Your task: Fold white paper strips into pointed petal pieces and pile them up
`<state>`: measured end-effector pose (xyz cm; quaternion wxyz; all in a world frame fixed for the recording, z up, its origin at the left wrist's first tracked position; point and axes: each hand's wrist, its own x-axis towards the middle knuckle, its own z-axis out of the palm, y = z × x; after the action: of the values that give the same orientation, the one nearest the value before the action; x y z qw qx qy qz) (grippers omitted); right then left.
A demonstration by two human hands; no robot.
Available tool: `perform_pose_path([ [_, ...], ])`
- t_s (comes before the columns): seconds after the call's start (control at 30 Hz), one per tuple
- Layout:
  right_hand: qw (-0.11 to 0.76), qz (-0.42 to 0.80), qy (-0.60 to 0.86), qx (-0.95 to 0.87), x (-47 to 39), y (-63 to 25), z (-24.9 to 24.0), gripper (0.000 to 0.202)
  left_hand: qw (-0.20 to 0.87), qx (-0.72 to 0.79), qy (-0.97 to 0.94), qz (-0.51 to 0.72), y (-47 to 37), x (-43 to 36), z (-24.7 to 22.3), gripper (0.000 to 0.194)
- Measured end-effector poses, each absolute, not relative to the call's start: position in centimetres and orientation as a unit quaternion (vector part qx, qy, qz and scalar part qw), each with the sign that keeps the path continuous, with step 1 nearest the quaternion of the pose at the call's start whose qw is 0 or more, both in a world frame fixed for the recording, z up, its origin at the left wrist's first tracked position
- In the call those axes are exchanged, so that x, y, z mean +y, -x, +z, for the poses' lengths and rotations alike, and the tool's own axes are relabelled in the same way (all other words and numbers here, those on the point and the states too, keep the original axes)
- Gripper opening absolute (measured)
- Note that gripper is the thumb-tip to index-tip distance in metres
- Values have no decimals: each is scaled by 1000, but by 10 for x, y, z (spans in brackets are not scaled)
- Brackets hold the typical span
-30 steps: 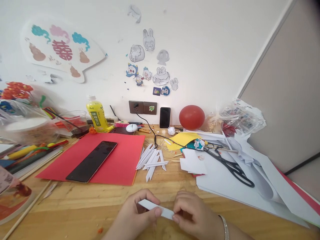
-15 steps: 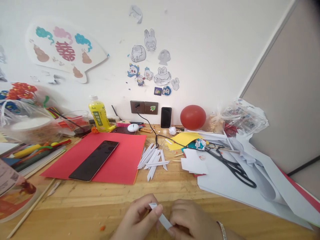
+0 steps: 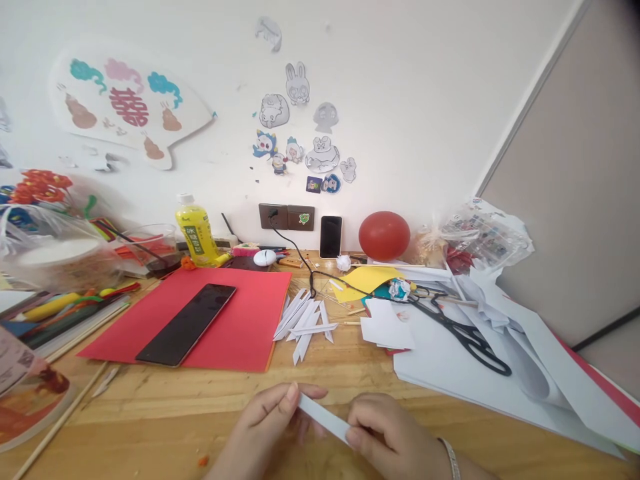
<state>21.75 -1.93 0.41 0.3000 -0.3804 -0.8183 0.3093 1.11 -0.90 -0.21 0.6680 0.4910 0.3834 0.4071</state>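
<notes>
Near the table's front edge, a folded white paper strip (image 3: 324, 417) stretches between my two hands. My left hand (image 3: 273, 421) pinches its upper left end between thumb and fingers. The lower right end is held by my right hand (image 3: 385, 430), its fingers curled and thumb pressed on the paper. Beyond my hands lies a loose pile of folded white paper strips (image 3: 307, 323), some with pointed ends. My left fingertips hide the strip's far end.
A black phone (image 3: 187, 325) rests on red paper (image 3: 250, 333) at the left. On the right, black scissors (image 3: 463, 331) lie over white paper sheets (image 3: 435, 373). A yellow bottle (image 3: 197, 233), a red balloon (image 3: 384, 236) and a standing phone (image 3: 331, 237) line the wall.
My left thumb has shifted up and left to the strip's end, and more of the strip now shows between my hands. My right hand still grips the other end.
</notes>
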Motion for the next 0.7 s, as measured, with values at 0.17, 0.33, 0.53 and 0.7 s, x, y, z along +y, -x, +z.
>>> perform_pose_path([
  [0.17, 297, 310, 397, -811, -18, -217, -1, 56, 647, 406, -478, 433, -13, -9, 5, 56],
  [0.33, 284, 336, 403, -803, -21, -212, 0, 54, 600, 446, -487, 452, -15, -3, 9, 60],
  [0.53, 312, 359, 420, -773, -19, -209, -7, 48, 651, 386, -569, 322, -25, -7, -5, 56],
  [0.7, 263, 346, 396, -809, -15, -206, -14, 27, 531, 477, -603, 356, -17, -3, -2, 44],
])
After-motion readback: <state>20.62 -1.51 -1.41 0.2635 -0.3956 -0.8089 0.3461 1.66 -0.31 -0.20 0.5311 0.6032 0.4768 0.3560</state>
